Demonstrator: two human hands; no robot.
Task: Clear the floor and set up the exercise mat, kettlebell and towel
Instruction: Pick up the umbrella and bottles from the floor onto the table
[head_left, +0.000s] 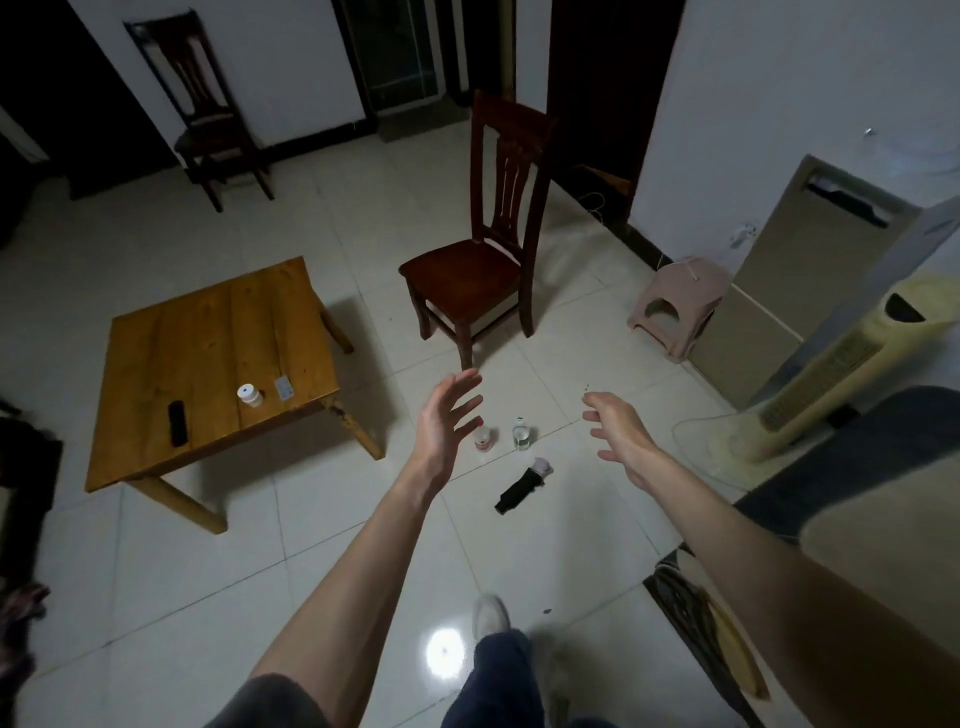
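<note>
The left hand (448, 421) is stretched forward with its fingers spread and straight, and it holds nothing. The right hand (615, 431) is also out in front, fingers loosely bent and apart, also empty. Both reach over the floor (208, 571) from above, so I judge that the person is walking toward the small things there and prepares to pick them up.

In the head view, the only one, these things lie just beyond the hands. A small bottle with a red label (484, 439) and a clear bottle (522, 434) stand upright side by side on the tiles. A little nearer to the person lies a dark folded object with a pale end (522, 486), maybe a folding umbrella; I cannot say for sure. They sit in the open middle of the room, where a mat would probably go, which is why they must be moved first.

A dark wooden chair (478, 270) stands behind the bottles. On the low tabletop (208, 338) at the left are a white jar (249, 395), a black remote (177, 422) and a small card (283, 387).

The exercise mat, the kettlebell and the towel I cannot clearly find here. The task seems to be at its first step.
</note>
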